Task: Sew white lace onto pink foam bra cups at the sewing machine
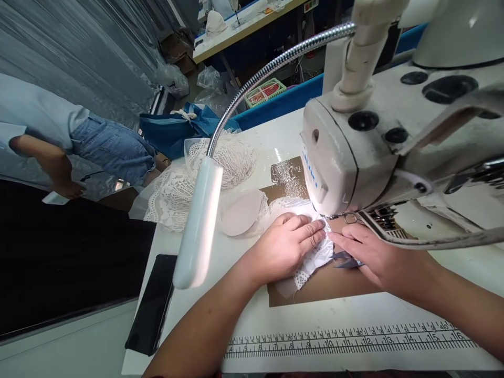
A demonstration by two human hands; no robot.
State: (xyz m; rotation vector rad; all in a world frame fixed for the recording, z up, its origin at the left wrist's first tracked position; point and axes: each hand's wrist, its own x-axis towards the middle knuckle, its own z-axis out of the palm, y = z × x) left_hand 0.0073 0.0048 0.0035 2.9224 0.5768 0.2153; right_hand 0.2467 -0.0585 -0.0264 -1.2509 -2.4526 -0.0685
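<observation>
My left hand (pixel 289 247) lies flat on a piece of white lace fabric (pixel 315 262), fingers stretched toward the needle area of a sewing machine (pixel 331 157). My right hand (pixel 378 257) is just right of the lace. Its index finger reaches to the fabric's edge while the other fingers curl around small scissors (pixel 346 260), whose dark blades point left beneath the hand. The scissors' handles are mostly hidden by the palm. The needle and presser foot are hard to make out behind the machine head and my fingertips.
Left of my hands lie lace pieces (pixel 173 194) and a pale round cup piece (pixel 242 212). A lamp (pixel 199 226) on a bendy metal neck hangs over the table. A black phone (pixel 151 304) rests at the left edge, a printed ruler (pixel 350 338) in front. Another person (pixel 110 147) stands left.
</observation>
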